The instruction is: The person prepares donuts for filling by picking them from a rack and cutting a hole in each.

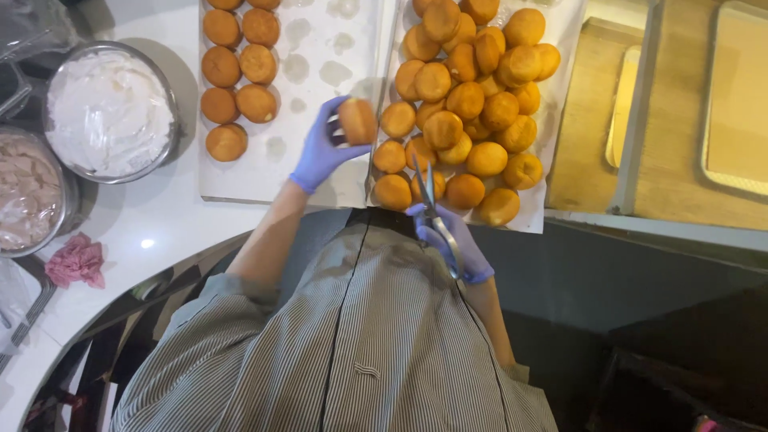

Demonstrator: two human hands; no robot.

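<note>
Looking down from the head camera, the left hand (322,152), in a purple glove, grips a round golden-brown fried bun (358,121), fingers curled around its side, just above the seam where two paper-lined trays meet. The right hand (450,240), also in a purple glove, is closed around the handles of a pair of metal scissors (428,196); the blades point toward 12 o'clock and are slightly parted, their tips over the near edge of the heap of buns.

At 1 o'clock from the held bun sits the heap of golden round buns (468,104), piled on white paper (560,32). At 10 o'clock from the left hand, a second sheet of white paper (320,56) with greasy round marks carries two short rows of darker brown buns (240,72).

On the white surface (160,216) at 9 o'clock stands a round metal bowl of white cream (108,112), covered with clear film. Just beside it, toward 8 o'clock, a second metal bowl holds pale pinkish cream (28,192). A crumpled pink cloth (78,262) lies near that bowl at 6 o'clock. At 3 o'clock of the heap, a wooden rack (592,120) holds pale trays. The person's grey striped shirt (360,344) fills the bottom.
</note>
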